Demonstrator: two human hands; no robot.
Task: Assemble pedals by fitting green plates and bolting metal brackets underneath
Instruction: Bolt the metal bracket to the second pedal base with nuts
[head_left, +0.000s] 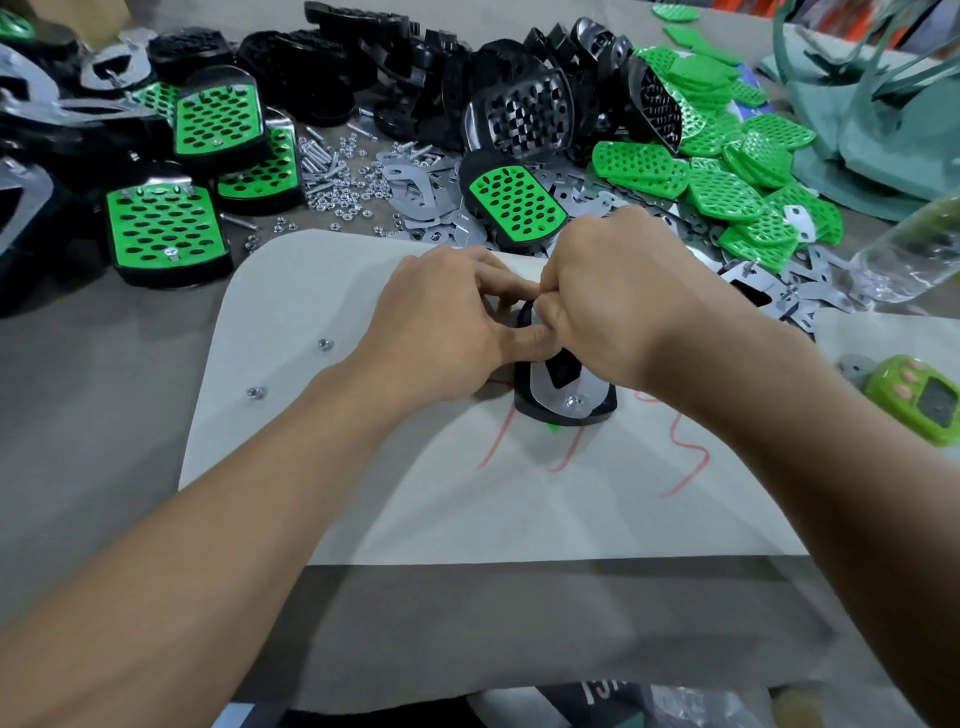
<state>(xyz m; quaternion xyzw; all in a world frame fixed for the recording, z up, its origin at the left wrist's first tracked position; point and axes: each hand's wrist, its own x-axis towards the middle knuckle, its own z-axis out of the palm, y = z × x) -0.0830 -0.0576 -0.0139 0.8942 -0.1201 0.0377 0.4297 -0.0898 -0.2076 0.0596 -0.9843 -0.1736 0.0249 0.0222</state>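
A black pedal (597, 410) lies upside down on the white sheet (311, 291), with a silver metal bracket (550, 387) on its underside and a nut (574, 401) at the near end. My left hand (441, 327) grips the pedal's far left side, thumb pressed on the bracket. My right hand (608, 291) has its fingers curled and pinched at the pedal's far end; what they pinch is hidden. A sliver of green plate (554, 427) shows under the pedal's near edge.
Two loose nuts (325, 343) (255, 393) lie on the sheet. Finished green pedals (166, 228) lie at left, black pedal bodies (519, 114) behind, loose green plates (727, 171) and brackets (415, 192) at right. Bolts and nuts (332, 171) are scattered. A plastic bottle (909, 249) and green timer (919, 397) sit right.
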